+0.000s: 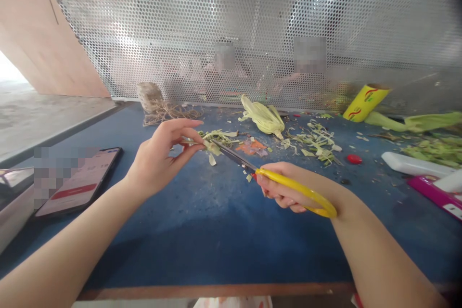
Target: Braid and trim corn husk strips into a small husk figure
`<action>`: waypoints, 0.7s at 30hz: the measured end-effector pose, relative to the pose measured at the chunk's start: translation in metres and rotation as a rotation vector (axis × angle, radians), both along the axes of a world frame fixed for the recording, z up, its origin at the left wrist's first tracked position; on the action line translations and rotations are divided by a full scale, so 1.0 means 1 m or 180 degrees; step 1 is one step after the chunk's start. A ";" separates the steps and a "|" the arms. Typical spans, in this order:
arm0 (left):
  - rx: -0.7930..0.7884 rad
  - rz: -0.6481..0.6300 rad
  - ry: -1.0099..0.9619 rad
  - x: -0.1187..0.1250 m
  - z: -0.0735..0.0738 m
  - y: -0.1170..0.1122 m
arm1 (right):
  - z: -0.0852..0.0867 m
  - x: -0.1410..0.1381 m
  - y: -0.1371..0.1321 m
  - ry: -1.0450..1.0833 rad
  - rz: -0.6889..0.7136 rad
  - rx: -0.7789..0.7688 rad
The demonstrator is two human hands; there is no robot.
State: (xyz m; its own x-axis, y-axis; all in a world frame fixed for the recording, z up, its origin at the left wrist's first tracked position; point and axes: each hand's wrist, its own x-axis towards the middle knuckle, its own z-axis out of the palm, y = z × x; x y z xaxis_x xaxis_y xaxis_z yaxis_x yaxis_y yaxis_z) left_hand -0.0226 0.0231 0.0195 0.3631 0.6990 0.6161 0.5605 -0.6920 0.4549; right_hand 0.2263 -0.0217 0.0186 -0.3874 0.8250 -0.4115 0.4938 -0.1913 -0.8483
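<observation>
Plant piece [212, 147] is sticking out past left hand [153, 159], above blue table [216, 245], long axis running roughly crosswise toward scissors [270, 175]. Left hand, nearer, is pinching it, thumb and forefinger almost together. Right hand [294, 173] is curling around scissors, tips reaching piece. Yellow tube [365, 102] is sitting tilted at back right; cannot tell what is inside.
</observation>
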 end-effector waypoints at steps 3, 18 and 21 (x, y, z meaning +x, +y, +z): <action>0.0040 -0.0134 -0.0413 0.002 -0.003 0.002 | 0.000 0.001 0.000 0.0179 -0.0012 0.0014; -0.1105 -0.0761 -0.1494 0.012 0.000 0.003 | 0.001 0.036 0.038 0.2083 -0.2685 0.0480; -0.1083 -0.0724 -0.1471 0.010 0.000 0.004 | -0.004 0.032 0.034 0.1814 -0.2060 0.0296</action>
State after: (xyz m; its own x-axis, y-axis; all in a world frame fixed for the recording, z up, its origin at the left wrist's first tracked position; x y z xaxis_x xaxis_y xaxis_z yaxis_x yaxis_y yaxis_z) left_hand -0.0122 0.0270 0.0193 0.2749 0.8204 0.5014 0.1082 -0.5446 0.8317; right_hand 0.2580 0.0126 0.0150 0.0432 0.9751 -0.2175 -0.1935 -0.2054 -0.9594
